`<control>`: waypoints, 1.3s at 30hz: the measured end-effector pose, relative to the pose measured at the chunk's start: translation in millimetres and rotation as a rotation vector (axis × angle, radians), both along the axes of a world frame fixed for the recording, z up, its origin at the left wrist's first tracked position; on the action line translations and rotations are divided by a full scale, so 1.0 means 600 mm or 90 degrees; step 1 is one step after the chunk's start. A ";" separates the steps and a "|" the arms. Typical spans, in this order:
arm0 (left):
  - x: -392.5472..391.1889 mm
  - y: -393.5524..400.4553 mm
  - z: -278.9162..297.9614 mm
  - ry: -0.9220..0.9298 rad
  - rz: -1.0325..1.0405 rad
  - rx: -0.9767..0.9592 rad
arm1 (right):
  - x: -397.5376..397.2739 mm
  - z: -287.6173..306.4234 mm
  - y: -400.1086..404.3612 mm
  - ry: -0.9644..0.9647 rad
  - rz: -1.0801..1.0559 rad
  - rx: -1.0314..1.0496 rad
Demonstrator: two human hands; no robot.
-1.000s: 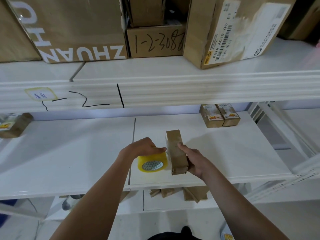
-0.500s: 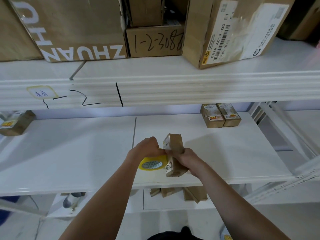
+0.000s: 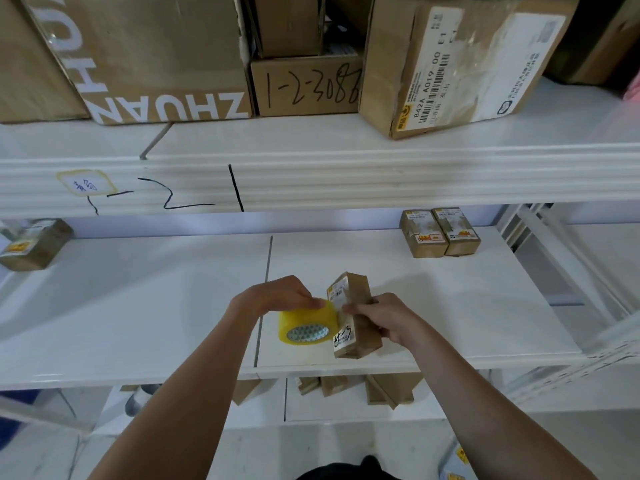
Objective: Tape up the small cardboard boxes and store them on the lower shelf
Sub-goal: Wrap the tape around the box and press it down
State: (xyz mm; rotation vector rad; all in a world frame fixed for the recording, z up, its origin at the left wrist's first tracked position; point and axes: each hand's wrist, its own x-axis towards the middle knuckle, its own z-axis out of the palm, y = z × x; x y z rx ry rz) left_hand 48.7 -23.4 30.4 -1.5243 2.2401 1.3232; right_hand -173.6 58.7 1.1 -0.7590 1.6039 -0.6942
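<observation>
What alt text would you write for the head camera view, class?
A person's right hand holds a small cardboard box over a white shelf, while the left hand holds a yellow tape roll against it. Two more small boxes sit behind.

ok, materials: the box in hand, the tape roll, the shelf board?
Small box: brown corrugated-looking cardboard, matte, with white paper labels. Tape roll: clear yellowish plastic film, glossy, letting light through; the core's material is hard to tell. Shelf board: smooth white, slightly glossy with soft reflections; painted metal or laminate, can't tell which.
</observation>
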 end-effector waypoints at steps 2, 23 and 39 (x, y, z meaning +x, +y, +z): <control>-0.001 -0.001 0.000 -0.008 -0.002 -0.014 | 0.002 0.004 0.002 -0.009 -0.001 0.001; 0.011 -0.011 -0.049 -0.170 0.045 -0.186 | -0.024 0.023 0.013 -0.097 -0.019 -0.039; -0.001 -0.013 -0.026 -0.047 0.075 -0.174 | -0.019 0.038 0.008 -0.297 0.019 -0.069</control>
